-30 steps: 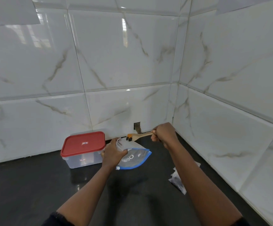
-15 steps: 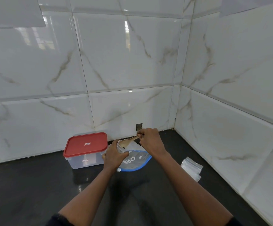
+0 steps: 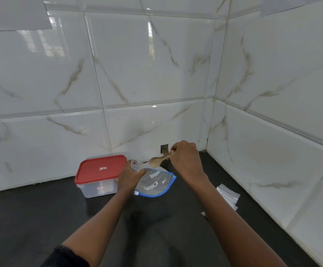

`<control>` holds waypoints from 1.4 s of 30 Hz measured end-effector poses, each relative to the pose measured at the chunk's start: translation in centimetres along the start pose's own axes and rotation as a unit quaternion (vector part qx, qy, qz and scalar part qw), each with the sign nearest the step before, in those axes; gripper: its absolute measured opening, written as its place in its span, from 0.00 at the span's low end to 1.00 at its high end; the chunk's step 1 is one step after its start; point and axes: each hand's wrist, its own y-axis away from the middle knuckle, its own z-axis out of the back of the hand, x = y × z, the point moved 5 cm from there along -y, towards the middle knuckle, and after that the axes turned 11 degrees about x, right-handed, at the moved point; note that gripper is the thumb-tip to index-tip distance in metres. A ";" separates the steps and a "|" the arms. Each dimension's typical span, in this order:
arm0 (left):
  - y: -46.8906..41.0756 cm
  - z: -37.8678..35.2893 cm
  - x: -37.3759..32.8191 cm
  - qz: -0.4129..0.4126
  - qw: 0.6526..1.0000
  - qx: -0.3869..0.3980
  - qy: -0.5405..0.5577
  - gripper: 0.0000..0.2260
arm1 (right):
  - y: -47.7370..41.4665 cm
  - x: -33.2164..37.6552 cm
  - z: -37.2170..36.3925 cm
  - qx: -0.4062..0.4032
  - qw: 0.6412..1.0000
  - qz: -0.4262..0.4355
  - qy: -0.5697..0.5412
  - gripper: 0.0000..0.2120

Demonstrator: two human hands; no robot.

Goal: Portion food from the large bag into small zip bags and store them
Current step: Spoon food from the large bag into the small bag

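A large clear bag with a blue edge (image 3: pixel 156 185) lies on the black counter near the back wall. My left hand (image 3: pixel 129 176) grips a small clear zip bag (image 3: pixel 135 165) by its mouth, just over the large bag's left end. My right hand (image 3: pixel 185 158) holds a wooden spoon (image 3: pixel 159 159) by its handle. The spoon's bowl hangs just right of the small bag's mouth and looks empty.
A clear tub with a red lid (image 3: pixel 101 169) stands left of my left hand, against the wall. A stack of small zip bags (image 3: pixel 228 195) lies to the right, near the side wall. The black counter (image 3: pixel 41 218) meets tiled walls behind and at right.
My right hand carried the spoon with dark pieces to the small bag's mouth, dipped it in, then drew it back up and right. The spoon's bowl now looks bare.
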 end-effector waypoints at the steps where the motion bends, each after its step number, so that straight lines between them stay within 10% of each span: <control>1: -0.1 0.4 0.0 -0.003 1.000 -0.006 0.009 0.21 | 0.1 0.2 -0.2 0.017 1.000 -0.002 0.005 0.13; 13: 0.4 2.4 -0.9 -0.043 0.998 -0.033 -0.008 0.19 | 0.7 0.7 -12.2 0.192 0.980 -0.051 0.015 0.14; 24: 1.4 2.8 -1.8 -0.089 0.995 -0.005 -0.049 0.15 | -1.2 -1.4 -16.1 0.101 0.874 -0.312 -0.358 0.19; 31: 1.6 4.0 -1.2 -0.069 0.996 0.011 -0.062 0.30 | -1.0 -1.3 -17.0 0.108 0.866 -0.307 -0.378 0.18; 42: 1.7 4.0 -1.4 -0.086 0.993 0.014 -0.075 0.26 | -1.0 -0.7 -18.0 0.112 0.816 -0.335 -0.459 0.19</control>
